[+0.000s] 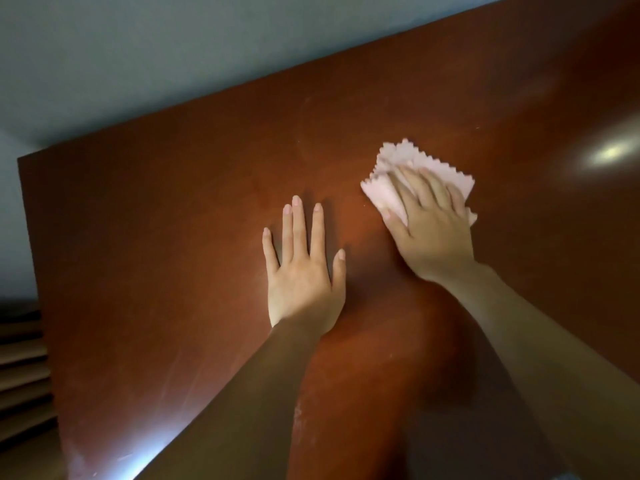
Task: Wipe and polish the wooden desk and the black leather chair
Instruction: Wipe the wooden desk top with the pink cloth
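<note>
The reddish-brown wooden desk [156, 237] fills most of the head view. A small pale pink cloth [403, 168] with zigzag edges lies on the desk right of centre. My right hand [429, 223] lies flat on the cloth with straight, spread fingers, pressing it against the wood. My left hand [301, 268] rests palm down on the bare desk, fingers straight and spread, a hand's width left of the cloth. The black leather chair is not in view.
A pale blue-grey wall [173, 64] runs behind the desk's far edge. Dark wooden slats [24, 368] show past the desk's left edge. A bright light reflection [606, 154] sits on the desk at the right.
</note>
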`<state>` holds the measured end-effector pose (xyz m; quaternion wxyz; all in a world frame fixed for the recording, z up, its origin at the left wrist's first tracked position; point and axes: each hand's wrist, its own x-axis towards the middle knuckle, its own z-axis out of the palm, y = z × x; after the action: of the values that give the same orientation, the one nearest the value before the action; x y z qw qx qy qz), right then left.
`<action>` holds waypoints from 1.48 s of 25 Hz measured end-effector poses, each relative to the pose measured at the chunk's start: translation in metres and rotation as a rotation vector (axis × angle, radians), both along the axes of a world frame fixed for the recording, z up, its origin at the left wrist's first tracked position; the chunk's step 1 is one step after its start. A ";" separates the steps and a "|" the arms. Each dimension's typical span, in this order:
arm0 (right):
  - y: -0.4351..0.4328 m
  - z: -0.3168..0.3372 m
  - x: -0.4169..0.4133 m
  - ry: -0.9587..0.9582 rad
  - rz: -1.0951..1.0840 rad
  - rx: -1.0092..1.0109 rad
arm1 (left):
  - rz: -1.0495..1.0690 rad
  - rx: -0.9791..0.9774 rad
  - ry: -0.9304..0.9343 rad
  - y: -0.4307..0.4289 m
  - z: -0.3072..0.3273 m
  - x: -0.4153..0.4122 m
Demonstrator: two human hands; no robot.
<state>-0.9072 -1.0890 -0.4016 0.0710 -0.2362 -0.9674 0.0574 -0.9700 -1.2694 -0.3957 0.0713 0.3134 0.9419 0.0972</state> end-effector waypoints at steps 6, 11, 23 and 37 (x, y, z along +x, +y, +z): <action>0.002 0.005 -0.030 0.114 0.037 0.013 | -0.012 0.020 -0.027 0.000 0.000 -0.001; -0.020 0.012 0.020 0.120 0.132 0.032 | -0.012 0.018 -0.020 -0.001 -0.001 -0.002; 0.013 0.014 0.012 -0.073 -0.038 0.115 | -0.017 0.043 -0.015 0.000 0.001 -0.001; -0.002 0.016 0.048 -0.055 -0.001 0.144 | -0.013 0.044 -0.025 0.000 0.000 -0.002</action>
<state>-0.8588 -1.0913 -0.3859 0.0611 -0.2325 -0.9705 -0.0189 -0.9716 -1.2698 -0.3952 0.0768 0.3197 0.9366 0.1214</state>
